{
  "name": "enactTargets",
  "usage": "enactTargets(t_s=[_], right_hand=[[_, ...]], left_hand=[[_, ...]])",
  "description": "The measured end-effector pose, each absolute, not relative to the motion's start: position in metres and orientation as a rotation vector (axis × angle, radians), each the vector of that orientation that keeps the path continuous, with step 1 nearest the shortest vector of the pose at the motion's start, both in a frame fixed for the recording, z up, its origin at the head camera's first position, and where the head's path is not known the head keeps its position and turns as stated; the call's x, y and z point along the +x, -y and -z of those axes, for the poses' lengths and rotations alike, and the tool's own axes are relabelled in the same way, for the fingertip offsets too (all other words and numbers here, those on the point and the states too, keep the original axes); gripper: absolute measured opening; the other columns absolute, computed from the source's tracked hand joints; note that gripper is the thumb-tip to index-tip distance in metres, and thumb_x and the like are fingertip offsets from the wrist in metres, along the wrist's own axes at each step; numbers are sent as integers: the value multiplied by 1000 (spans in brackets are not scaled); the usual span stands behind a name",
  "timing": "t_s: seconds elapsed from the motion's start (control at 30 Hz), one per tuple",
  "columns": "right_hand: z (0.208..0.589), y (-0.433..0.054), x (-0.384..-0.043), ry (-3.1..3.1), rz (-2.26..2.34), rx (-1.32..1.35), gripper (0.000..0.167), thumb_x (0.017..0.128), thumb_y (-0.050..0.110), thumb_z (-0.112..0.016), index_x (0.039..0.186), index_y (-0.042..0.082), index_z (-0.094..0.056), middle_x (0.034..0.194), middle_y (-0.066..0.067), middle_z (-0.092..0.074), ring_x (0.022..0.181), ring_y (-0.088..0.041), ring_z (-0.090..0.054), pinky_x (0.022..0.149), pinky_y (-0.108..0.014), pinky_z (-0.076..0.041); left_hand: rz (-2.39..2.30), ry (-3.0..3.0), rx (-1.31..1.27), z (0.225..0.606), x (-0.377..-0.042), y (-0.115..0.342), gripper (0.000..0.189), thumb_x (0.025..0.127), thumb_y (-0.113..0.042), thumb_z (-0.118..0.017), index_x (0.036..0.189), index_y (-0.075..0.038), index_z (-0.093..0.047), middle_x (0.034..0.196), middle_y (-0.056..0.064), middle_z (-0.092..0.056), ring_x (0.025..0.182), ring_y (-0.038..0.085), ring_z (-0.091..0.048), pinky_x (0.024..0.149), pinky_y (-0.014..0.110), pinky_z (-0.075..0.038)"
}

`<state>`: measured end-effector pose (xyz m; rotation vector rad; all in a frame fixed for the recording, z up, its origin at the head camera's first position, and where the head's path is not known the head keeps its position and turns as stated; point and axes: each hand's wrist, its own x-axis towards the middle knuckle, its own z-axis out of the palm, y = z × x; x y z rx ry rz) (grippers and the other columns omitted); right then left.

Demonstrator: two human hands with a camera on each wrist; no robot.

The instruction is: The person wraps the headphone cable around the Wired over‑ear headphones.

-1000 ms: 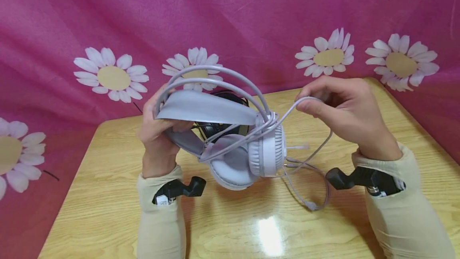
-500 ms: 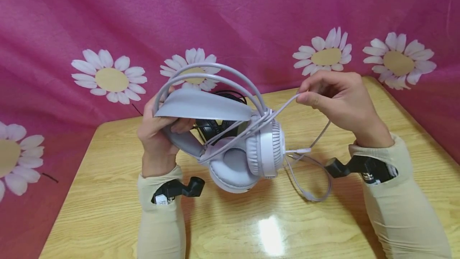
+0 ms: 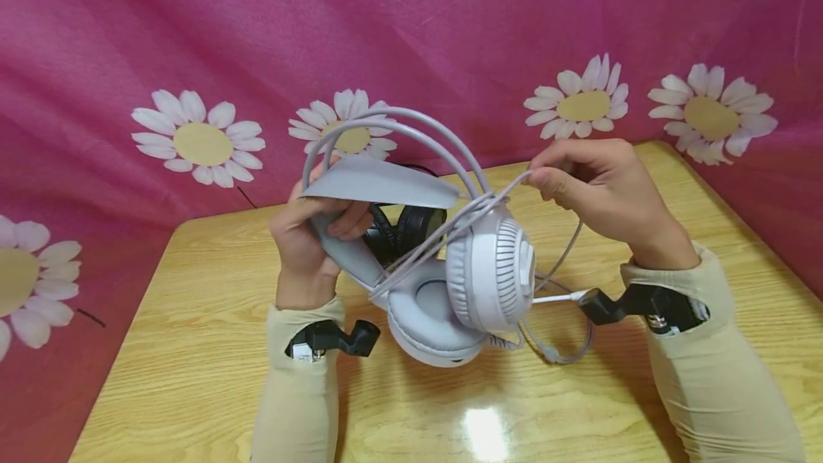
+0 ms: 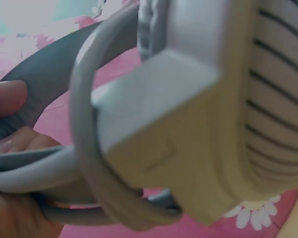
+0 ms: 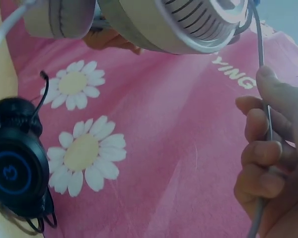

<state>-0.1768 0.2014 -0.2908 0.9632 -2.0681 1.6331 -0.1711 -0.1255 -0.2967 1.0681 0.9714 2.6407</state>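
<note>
A pale grey headset [image 3: 491,270] hangs above the table, tilted, with its ear cups facing down and to the right. My left hand [image 3: 305,249] grips its padded headband [image 3: 386,183] at the left end. The headset's thin cable [image 3: 450,227] is wound around the band near the right ear cup. My right hand [image 3: 604,191] pinches a stretch of this cable between thumb and forefinger, up and to the right of the cup. In the right wrist view the cable also runs along the curled fingers [image 5: 260,153]. A large ear cup fills much of the left wrist view.
A black headset [image 3: 418,227] lies on the wooden table [image 3: 212,349] behind the pale one, partly hidden by it. A loose loop of cable [image 3: 566,359] hangs at the right, near a thin white rod [image 3: 556,298]. A pink flowered cloth [image 3: 450,34] rises behind.
The headset and my left hand have shifted right, and the ear cups have turned and dropped slightly. My right hand has drawn the cable straighter, then lowered a little.
</note>
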Motion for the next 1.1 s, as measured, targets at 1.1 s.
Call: enactTargets(t_s=[1.1], right_hand=[[303,-201,-193,2164,-1709,945,13,98,-2,-63,102,1,-75,73,4,-63,58,-9,-48,49,-24,-39]], left_hand=[[-2823,-573,652,289,-166,142,23,93,-3,-44,70,-6,-50,65,-3,-22,48,9,-20,48,18,-13]])
